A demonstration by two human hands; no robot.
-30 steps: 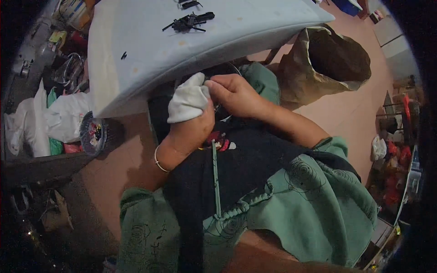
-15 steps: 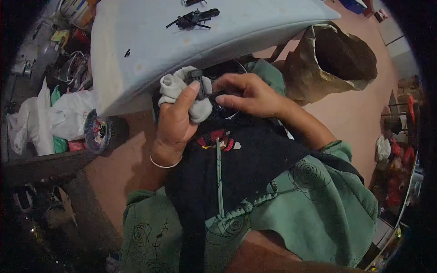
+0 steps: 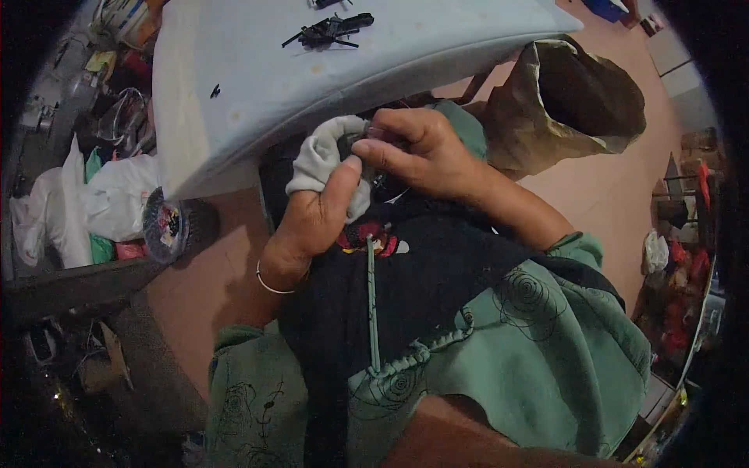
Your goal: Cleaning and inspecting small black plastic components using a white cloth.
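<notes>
My left hand [image 3: 320, 207] is closed round a bunched white cloth [image 3: 321, 156], its thumb pressed along the near side. Between the cloth and my right fingertips, part of a small black piece [image 3: 359, 142] shows; most of it is covered. My right hand [image 3: 417, 148] meets the left from the right, thumb and forefinger pinched together at the cloth's edge. What lies inside that pinch is hidden by the fingers. Both hands are above my lap, over a black apron [image 3: 437, 265] with a coloured picture on it.
Beyond my hands stands a white-covered table [image 3: 257, 54]. On it lie a black assembly with thin arms [image 3: 331, 33] and a small black bit [image 3: 215, 91]. A brown paper bag [image 3: 515, 125] stands open at the right. White plastic bags [image 3: 125, 195] and a clear round container [image 3: 168, 226] are at the left.
The cloth has been turned and pulled up round the black piece, which stood out plainly before and is now mostly covered. My right fingers have closed in toward my left thumb.
</notes>
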